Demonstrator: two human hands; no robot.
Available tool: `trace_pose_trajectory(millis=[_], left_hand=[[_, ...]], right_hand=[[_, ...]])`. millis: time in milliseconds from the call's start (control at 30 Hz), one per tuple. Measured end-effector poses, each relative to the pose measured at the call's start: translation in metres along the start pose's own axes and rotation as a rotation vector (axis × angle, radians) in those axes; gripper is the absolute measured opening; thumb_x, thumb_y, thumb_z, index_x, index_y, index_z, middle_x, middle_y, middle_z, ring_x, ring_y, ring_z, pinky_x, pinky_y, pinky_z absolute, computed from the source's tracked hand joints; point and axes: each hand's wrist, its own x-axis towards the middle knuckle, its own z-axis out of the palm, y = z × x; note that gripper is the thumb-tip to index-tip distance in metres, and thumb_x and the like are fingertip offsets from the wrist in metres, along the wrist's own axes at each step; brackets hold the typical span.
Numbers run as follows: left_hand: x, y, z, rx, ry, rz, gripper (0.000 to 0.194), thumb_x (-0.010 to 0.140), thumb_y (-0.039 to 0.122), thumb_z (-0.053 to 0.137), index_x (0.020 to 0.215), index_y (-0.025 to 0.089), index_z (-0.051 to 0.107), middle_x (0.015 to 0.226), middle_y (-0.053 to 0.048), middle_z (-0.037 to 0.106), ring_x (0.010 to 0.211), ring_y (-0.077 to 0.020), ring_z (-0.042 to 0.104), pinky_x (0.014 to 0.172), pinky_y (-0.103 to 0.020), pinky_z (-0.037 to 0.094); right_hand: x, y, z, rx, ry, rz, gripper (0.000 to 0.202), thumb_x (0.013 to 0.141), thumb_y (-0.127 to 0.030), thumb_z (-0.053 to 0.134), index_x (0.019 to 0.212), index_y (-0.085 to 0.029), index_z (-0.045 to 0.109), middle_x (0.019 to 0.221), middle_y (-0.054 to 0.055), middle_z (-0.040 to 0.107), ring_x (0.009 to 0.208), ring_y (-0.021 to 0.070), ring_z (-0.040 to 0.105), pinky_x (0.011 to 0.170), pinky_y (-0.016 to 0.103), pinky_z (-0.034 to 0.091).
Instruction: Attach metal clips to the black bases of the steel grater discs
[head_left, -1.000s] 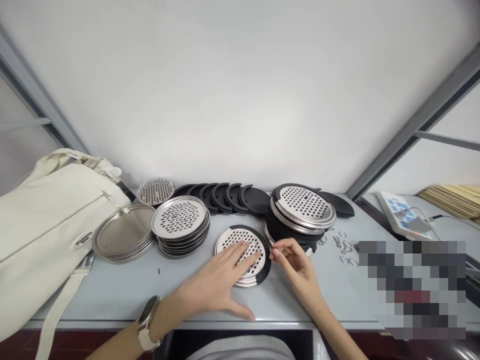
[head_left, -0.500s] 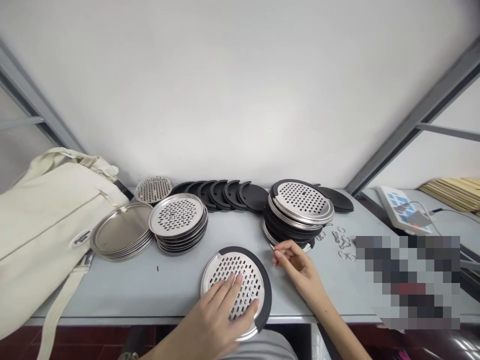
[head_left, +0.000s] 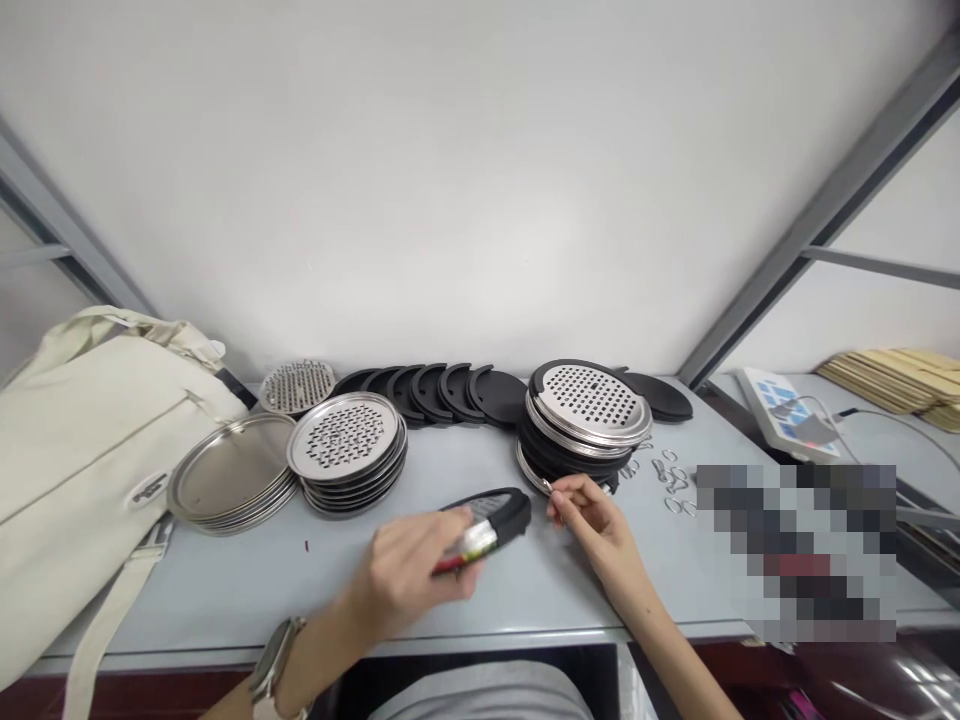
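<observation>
Your left hand (head_left: 409, 560) grips a tilted, black-rimmed disc (head_left: 507, 512) near the front edge of the table (head_left: 330, 595); your right hand (head_left: 600, 530) pinches a small metal piece (head_left: 547, 486). Black-rimmed discs (head_left: 574, 462) are stacked; perforated discs (head_left: 346, 438), black plates (head_left: 501, 396) and rings (head_left: 674, 480) remain separate.

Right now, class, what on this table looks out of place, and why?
A small red scrap lies alone on the table in front of the graters, like stray litter. The cream bag also looks odd, crowding the trays, its strap hanging over the edge. No spill or damage shows.
</observation>
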Motion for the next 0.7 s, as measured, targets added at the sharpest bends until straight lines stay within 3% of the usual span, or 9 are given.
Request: trace_pose_trajectory(millis=[67,133,300,467,700], left_hand=[[0.015,0.000,-0.003,-0.064,0.168,-0.204,0.017,0.081,0.034,0.071,0.093,0.023,0.074,0.082,-0.004,0.073,0.072,-0.0199,0.067,0.072,-0.026,0.052],[0.028,-0.001,-0.002,-0.153,0.234,-0.382,0.018,0.085,0.039,0.065,0.086,0.022,0.071,0.079,-0.001,0.069,0.072,-0.0185,0.063,0.070,-0.025,0.049],[0.037,-0.014,0.013,-0.710,0.137,-0.713,0.033,0.087,0.050,0.062,0.080,0.017,0.067,0.082,-0.003,0.067,0.082,-0.0190,0.060,0.076,-0.026,0.047],[0.032,-0.021,0.024,-0.810,0.097,-0.788,0.038,0.086,0.052,0.062,0.084,0.015,0.066,0.086,-0.005,0.068,0.082,-0.0188,0.061,0.077,-0.028,0.048],[0.032,-0.026,0.029,-0.815,0.130,-0.787,0.039,0.083,0.054,0.066,0.084,0.015,0.064,0.083,-0.003,0.066,0.083,-0.0183,0.060,0.079,-0.029,0.048]], right_hand=[[-0.002,0.004,0.001,-0.003,-0.021,-0.024,0.024,0.092,-0.045,0.058,0.098,-0.022,0.055,0.072,0.001,0.059,0.065,0.0160,0.054,0.064,0.029,0.046],[-0.004,0.008,0.003,-0.009,-0.052,-0.052,0.023,0.093,-0.043,0.057,0.104,-0.023,0.053,0.074,0.000,0.057,0.066,0.0161,0.054,0.065,0.029,0.046],[-0.005,0.010,0.004,-0.008,-0.073,-0.037,0.020,0.096,-0.041,0.053,0.107,-0.024,0.053,0.076,0.000,0.057,0.071,0.0165,0.056,0.066,0.028,0.048],[-0.003,0.011,0.001,-0.009,-0.048,-0.013,0.025,0.095,-0.044,0.052,0.107,-0.023,0.056,0.078,0.002,0.060,0.070,0.0172,0.059,0.066,0.029,0.049],[-0.005,0.015,0.004,-0.082,-0.049,-0.037,0.023,0.096,-0.041,0.051,0.110,-0.022,0.054,0.075,0.000,0.057,0.070,0.0172,0.059,0.067,0.029,0.049]])
